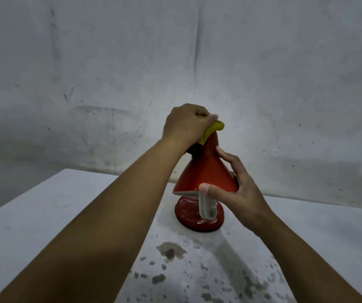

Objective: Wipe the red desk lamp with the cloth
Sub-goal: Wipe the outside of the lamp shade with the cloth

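Observation:
The red desk lamp (206, 171) stands on a white table, its cone shade pointing down over a round red base (188, 215). A white bulb (207, 207) hangs below the shade's rim. My left hand (186, 124) is closed on a yellow cloth (214, 129) and presses it onto the narrow top of the shade. My right hand (239, 191) grips the shade's wide lower rim, thumb on the front edge and fingers on its right side. The lamp's dark neck joint (194, 152) peeks out beneath my left wrist.
The white table (66, 204) has dark stains and speckles (171, 251) in front of the lamp. Its left edge runs diagonally from the back corner. A grey, marked wall (175, 62) stands close behind.

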